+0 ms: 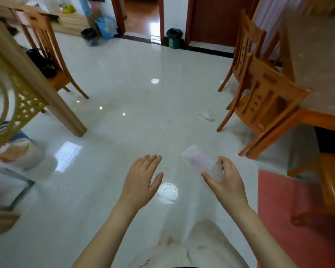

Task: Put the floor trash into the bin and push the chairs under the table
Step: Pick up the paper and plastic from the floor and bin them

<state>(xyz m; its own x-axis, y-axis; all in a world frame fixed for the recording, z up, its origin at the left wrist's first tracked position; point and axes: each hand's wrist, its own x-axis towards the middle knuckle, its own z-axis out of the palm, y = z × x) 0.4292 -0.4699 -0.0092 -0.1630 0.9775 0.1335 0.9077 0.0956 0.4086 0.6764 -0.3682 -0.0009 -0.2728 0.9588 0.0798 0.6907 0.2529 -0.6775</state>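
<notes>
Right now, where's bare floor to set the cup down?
For the cup in the right hand: bare tile runs up the middle between the left chair and right chairs, to the green bin. Tight: the lid by the left hand, the crumpled wrapper by those chairs.

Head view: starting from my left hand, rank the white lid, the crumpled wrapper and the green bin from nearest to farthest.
1. white lid: on the floor, just right of the left hand, by its thumb.
2. crumpled wrapper: farther ahead and to the right, on the floor beside the near chair.
3. green bin: farthest, straight ahead at the room's far end.
</notes>
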